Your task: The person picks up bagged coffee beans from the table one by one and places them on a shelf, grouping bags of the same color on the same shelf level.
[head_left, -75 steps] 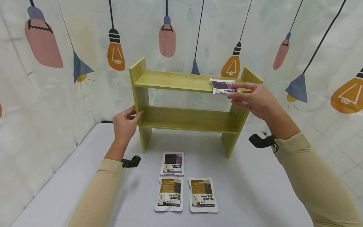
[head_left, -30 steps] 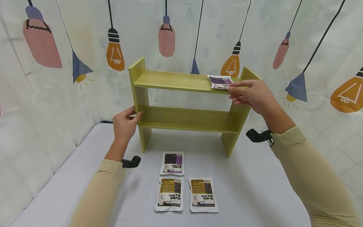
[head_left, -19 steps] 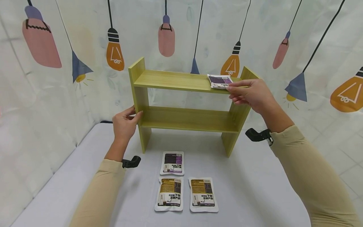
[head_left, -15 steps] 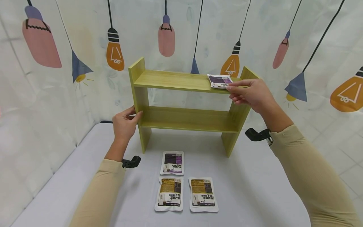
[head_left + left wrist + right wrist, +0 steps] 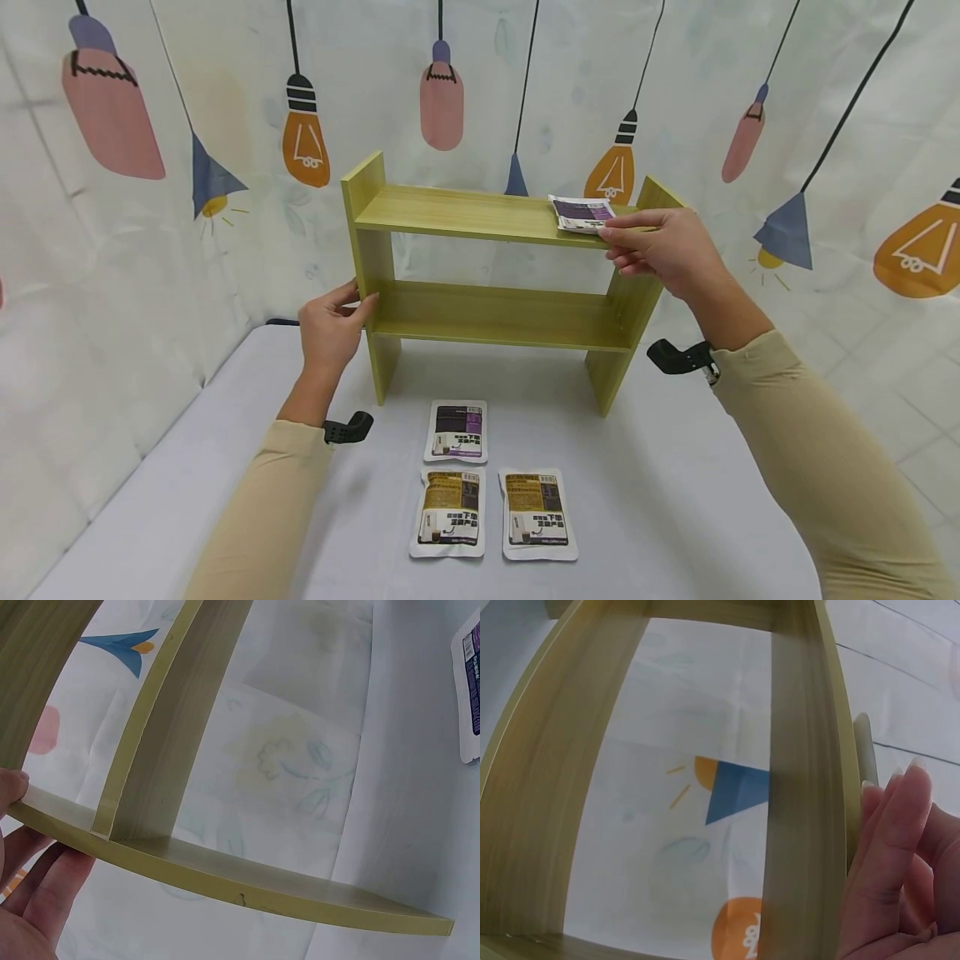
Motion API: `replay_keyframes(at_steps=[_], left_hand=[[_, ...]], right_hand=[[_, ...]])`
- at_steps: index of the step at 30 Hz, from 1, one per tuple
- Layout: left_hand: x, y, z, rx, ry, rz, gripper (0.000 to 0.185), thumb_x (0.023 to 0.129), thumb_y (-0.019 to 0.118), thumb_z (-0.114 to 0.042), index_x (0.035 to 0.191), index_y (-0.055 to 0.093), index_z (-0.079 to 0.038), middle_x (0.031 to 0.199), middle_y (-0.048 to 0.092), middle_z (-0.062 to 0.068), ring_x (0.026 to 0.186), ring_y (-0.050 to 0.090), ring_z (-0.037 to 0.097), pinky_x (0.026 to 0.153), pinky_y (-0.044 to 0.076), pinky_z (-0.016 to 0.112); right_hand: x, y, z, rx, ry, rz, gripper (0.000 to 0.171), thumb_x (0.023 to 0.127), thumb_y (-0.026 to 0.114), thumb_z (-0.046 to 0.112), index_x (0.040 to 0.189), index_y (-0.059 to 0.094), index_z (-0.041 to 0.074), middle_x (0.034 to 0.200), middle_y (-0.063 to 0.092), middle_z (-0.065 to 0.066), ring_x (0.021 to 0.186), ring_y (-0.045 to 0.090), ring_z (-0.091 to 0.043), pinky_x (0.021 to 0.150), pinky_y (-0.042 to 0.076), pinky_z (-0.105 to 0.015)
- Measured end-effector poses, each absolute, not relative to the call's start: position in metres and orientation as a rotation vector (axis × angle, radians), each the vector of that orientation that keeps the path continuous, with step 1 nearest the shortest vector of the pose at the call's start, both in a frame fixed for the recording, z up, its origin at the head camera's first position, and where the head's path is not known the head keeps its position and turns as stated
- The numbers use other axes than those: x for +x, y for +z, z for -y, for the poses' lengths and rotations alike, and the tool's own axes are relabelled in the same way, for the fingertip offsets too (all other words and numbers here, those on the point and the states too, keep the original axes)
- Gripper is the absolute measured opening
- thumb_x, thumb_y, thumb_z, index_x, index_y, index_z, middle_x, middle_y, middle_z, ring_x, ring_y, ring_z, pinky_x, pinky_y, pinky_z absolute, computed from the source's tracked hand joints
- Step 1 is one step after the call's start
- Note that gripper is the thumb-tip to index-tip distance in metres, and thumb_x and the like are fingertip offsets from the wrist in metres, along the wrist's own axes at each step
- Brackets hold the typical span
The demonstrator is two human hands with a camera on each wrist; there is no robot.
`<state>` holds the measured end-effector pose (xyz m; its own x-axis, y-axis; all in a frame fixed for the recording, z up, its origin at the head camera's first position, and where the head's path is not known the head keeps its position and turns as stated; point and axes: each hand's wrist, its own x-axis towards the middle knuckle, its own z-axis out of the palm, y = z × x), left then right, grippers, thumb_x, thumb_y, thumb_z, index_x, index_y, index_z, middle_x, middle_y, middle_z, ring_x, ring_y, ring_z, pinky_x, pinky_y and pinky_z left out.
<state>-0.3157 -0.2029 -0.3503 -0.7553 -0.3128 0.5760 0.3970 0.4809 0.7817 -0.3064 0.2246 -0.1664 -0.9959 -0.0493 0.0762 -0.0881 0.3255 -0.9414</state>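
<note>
A yellow-green two-tier wooden shelf point(image 5: 495, 215) stands on the table. My left hand point(image 5: 330, 329) grips its left side panel, thumb on the front edge and fingers behind; the left wrist view shows this hand point(image 5: 37, 877) around the panel point(image 5: 247, 896). A flat white pouch with a purple label point(image 5: 581, 214) lies on the right part of the top board. My right hand point(image 5: 663, 250) pinches its front right corner between thumb and index finger, the other fingers below the board's front edge. In the right wrist view that hand point(image 5: 900, 862) is beside the board.
On the white table point(image 5: 660, 500), in front of the shelf, lie another purple-labelled pouch point(image 5: 456, 432) and two brown-labelled pouches, one at left point(image 5: 448, 512) and one at right point(image 5: 537, 515). A wall cloth printed with lamps point(image 5: 442, 100) hangs behind.
Over the earlier frames my right hand moved the purple-labelled pouch slightly left and back on the top board. During the last half second it has stayed almost still. My left hand has kept its place.
</note>
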Motion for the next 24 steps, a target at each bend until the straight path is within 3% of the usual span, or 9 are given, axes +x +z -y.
replay_keyframes(at_steps=[13,24], left_hand=[[-0.316,-0.350,0.203,-0.070,-1.334,2.045,0.042,0.095,0.075,-0.031,0.134,0.069,-0.017,0.124,0.075,0.010,0.093,0.076,0.035,0.068,0.056,0.011],[-0.314,-0.349,0.202,-0.065,-1.331,2.053,0.041,0.095,0.075,-0.030,0.134,0.069,-0.017,0.124,0.075,0.010,0.092,0.076,0.034,0.066,0.055,0.009]], right_hand=[[-0.297,-0.178,-0.226,0.232,1.794,2.449,0.060,0.087,0.080,0.037,0.140,0.064,0.011,0.089,0.078,0.001,0.075,0.076,-0.017,0.073,0.063,-0.026],[-0.284,-0.196,-0.227,0.331,1.787,2.428,0.058,0.089,0.079,0.032,0.141,0.063,0.013,0.104,0.077,0.005,0.086,0.078,-0.017,0.082,0.062,-0.025]])
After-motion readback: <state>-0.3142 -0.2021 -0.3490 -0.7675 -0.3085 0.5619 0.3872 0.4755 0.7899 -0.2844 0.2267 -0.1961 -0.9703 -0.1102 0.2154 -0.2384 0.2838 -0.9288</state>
